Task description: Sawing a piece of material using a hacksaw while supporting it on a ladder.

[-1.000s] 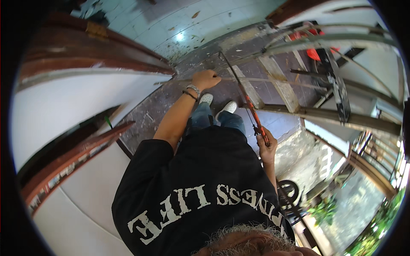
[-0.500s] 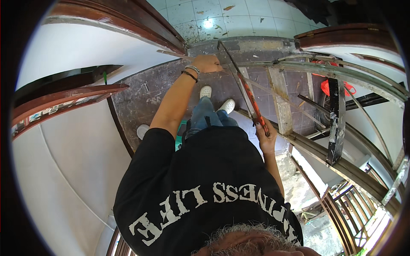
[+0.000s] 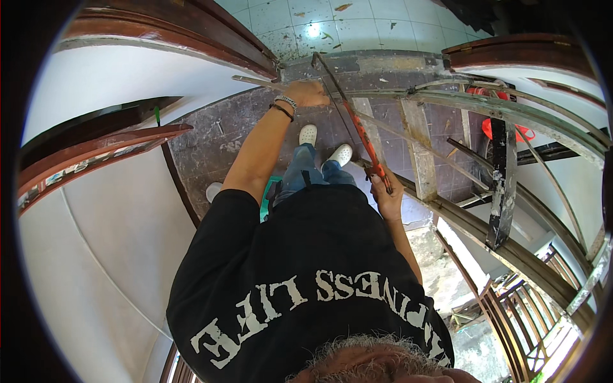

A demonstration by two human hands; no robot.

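My right hand is wrapped round the handle of a hacksaw with a red-orange frame and a dark far end. The saw tilts away from me to the upper left, its thin blade beside my left hand. That left hand, with a bracelet and a dark band at the wrist, is closed round a long thin strip. One end of the strip sticks out left of my fist; the rest slants down to the right. Blade and strip cross close to my fingers, but whether they touch I cannot tell.
On the right stands a long frame of weathered rails with pale crosspieces and a dark, paint-splashed post. A red bag lies beyond it. My shoes are on dark floor tiles. A white wall is at left.
My right hand has pushed the hacksaw forward and slightly left, so its far end sits farther up. The left hand stays nearly in place on the strip.
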